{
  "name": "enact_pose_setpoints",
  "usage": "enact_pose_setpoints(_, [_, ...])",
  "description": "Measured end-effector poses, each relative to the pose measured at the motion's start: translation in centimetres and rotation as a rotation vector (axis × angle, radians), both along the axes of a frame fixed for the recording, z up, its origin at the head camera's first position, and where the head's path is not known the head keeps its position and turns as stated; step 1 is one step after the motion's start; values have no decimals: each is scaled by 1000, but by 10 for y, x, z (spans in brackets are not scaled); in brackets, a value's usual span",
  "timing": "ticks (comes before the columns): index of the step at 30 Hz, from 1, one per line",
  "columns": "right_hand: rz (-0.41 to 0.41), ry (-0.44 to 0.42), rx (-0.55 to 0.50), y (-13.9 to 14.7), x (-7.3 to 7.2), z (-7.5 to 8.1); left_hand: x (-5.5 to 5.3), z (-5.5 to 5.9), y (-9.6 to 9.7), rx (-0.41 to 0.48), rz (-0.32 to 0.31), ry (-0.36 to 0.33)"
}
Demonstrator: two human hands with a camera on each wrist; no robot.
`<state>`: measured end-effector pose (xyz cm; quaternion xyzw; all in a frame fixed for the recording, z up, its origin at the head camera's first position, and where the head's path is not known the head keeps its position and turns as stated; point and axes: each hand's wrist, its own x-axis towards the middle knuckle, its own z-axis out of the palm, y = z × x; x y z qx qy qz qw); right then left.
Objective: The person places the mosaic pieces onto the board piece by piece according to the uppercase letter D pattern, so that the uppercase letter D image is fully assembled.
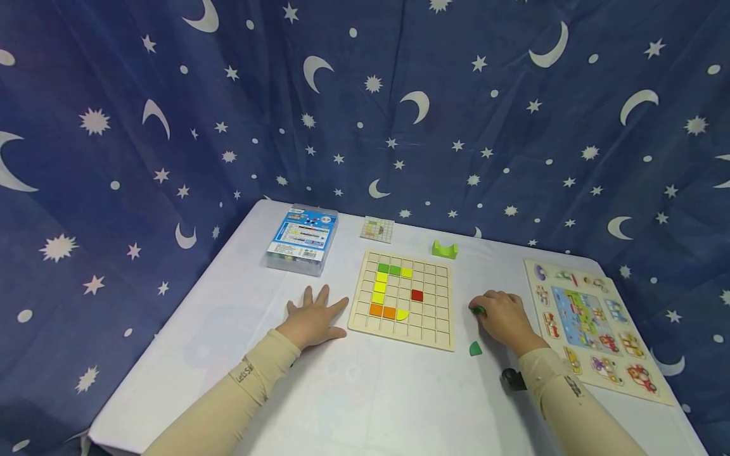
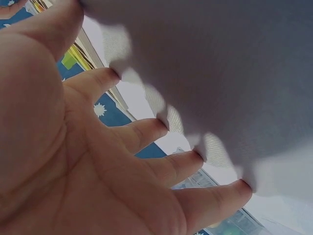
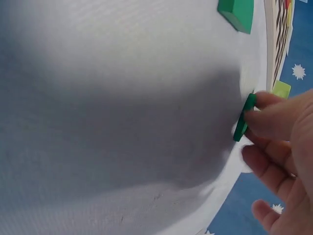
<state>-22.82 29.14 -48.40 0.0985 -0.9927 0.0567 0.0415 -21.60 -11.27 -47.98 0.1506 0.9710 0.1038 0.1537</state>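
Observation:
My right hand (image 1: pixel 504 318) pinches a dark green tile (image 3: pixel 245 117) between thumb and fingers, low over the white cloth right of the board. A second green tile (image 1: pixel 475 348), with one rounded side, lies on the cloth just below that hand. With fingers spread, my left hand (image 1: pixel 312 320) rests its fingertips on the cloth at the left of the wooden grid board (image 1: pixel 423 339). On the board, green, yellow and orange tiles form a C-like shape, ending in a rounded yellow tile (image 1: pixel 402 315). A red square tile (image 1: pixel 417 295) sits apart on the right.
A clear plastic box (image 1: pixel 302 240) with a blue label stands at the back left. Behind the board are a small pattern card (image 1: pixel 377 229) and a lime green holder (image 1: pixel 444 249). A picture puzzle board (image 1: pixel 599 329) lies at the right, near a black object (image 1: pixel 513 379).

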Motion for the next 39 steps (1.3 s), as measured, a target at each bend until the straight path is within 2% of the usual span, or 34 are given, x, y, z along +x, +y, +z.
enact_pose_setpoints(3, [-7, 30, 12, -2, 1, 0, 0, 0, 0, 7, 0, -2])
enact_pose_setpoints(5, [-43, 27, 21, -2, 0, 0, 0, -1, 0, 4, 0, -2])
enact_pose_setpoints(10, [-129, -40, 56, -4, -3, 0, -1, -2, 0, -17, 2, -6])
enact_pose_setpoints(14, [-145, -66, 56, -6, -2, 1, 0, 1, 0, -6, 4, -15])
enact_pose_setpoints(19, [-146, -54, 53, -8, -2, 0, 2, 1, 1, 3, 3, -8])
enact_pose_setpoints(25, [-142, -33, 44, -8, -3, -5, 2, 1, -1, 9, 6, -5])
enact_pose_setpoints(29, [-127, 12, 31, -14, -5, -4, 1, 0, -2, 3, 6, -3])
enact_pose_setpoints(34, [-60, 104, 13, -37, -15, 0, 1, 0, -2, -9, 5, 15])
enact_pose_setpoints(39, [11, 127, -1, -67, -27, 0, 0, -2, 0, -13, 7, 10])
